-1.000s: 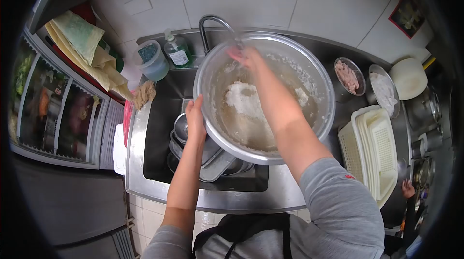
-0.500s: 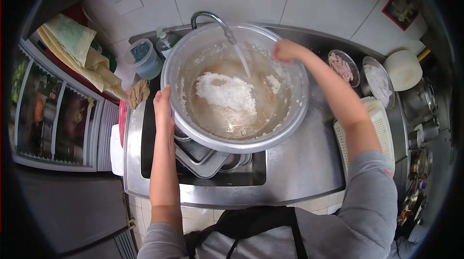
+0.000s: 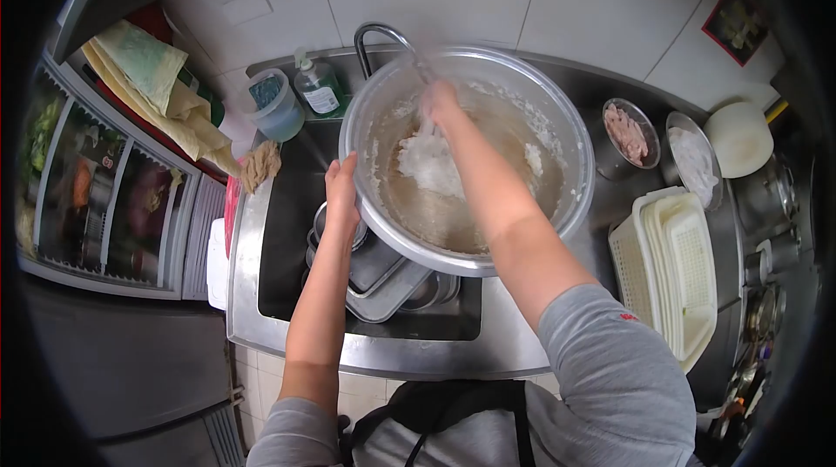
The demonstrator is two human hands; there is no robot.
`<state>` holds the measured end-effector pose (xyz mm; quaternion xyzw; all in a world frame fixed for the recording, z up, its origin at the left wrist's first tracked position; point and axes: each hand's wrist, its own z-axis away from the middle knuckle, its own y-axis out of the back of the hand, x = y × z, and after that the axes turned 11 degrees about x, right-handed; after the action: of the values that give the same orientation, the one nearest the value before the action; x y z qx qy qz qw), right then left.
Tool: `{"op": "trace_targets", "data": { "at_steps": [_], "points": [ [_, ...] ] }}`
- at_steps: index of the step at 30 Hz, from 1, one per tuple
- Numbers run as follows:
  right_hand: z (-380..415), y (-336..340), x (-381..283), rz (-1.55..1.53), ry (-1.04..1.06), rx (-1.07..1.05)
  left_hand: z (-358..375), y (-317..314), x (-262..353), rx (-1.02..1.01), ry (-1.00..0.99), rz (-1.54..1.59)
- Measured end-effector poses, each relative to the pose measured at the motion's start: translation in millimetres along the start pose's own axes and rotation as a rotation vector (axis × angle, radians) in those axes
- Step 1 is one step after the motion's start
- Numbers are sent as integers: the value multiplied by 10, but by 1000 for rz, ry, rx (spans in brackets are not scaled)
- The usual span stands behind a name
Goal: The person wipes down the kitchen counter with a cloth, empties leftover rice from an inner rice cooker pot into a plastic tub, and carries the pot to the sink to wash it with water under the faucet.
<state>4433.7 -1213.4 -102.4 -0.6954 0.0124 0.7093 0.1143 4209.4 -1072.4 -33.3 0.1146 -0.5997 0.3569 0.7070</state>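
A wide metal basin [image 3: 581, 149] stands across the sink edge under the tap, with cloudy water in it. White, rice-like clumps [image 3: 427, 164] lie in the water, and bits cling to the inner wall. My left hand [image 3: 343, 191] grips the basin's left rim, thumb on top and fingers hidden behind the outer wall. My right hand [image 3: 438, 105] reaches over the basin to the spout of the curved tap [image 3: 383, 29], above the white mass. Motion smears its fingers, and I cannot tell whether they hold the spout.
Metal trays [image 3: 387, 275] lie in the sink [image 3: 453, 319] below the basin. At the back left are a soap bottle [image 3: 319, 88] and a plastic tub [image 3: 280, 118] with a sponge. To the right stand a bowl of pinkish meat [image 3: 627, 131], a bowl of whitish food [image 3: 694, 162] and stacked baskets [image 3: 666, 267].
My right hand has swung from the basin's right rim to the tap spout over its middle. The basin has shifted a little right, my left hand still at its rim.
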Motion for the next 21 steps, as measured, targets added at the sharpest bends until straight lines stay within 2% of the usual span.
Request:
{"op": "trace_targets", "data": {
  "at_steps": [3, 4, 6, 7, 9, 10, 11, 13, 15, 17, 18, 19, 20, 21],
  "points": [
    [177, -11, -305, 256, -40, 91, -204, -36, -123, 32, 9, -14],
    [246, 5, -350, 255, -38, 95, -286, -32, -153, 27, 8, -13],
    [362, 89, -400, 490, 425, 112, -383, -67, -204, 38, 3, -59],
    [320, 106, -382, 496, 425, 127, -254, -138, -65, -11, -21, -65],
    [230, 217, -299, 223, 342, 26, -305, -133, -58, -102, 1, -31],
    [203, 330, -344, 223, 321, -50, -298, -186, -41, -29, 19, -37],
    [108, 444, -305, 230, 321, -30, -237, -202, 4, -94, 22, -51],
    [-41, 635, -298, 234, 369, -164, -269, -231, -37, -94, 23, -60],
    [153, 1012, -720, 410, 332, -195, -279, -300, -89, -82, 27, -71],
    [241, 1416, -1071, 634, 458, -80, -252, -367, -152, -67, 30, -80],
    [255, 1565, -1345, 1056, 502, -9, -211, -416, -193, -58, 24, -71],
    [-457, 2009, -835, 1090, 525, 216, -155, -472, -234, -49, 19, -62],
    [-58, 2222, -1376, 1206, 465, 184, -82, -542, -278, -27, 31, -79],
    [-87, 2488, -1449, 1538, 545, 241, 74, -636, -259, -90, 71, -65]
  ]
}}
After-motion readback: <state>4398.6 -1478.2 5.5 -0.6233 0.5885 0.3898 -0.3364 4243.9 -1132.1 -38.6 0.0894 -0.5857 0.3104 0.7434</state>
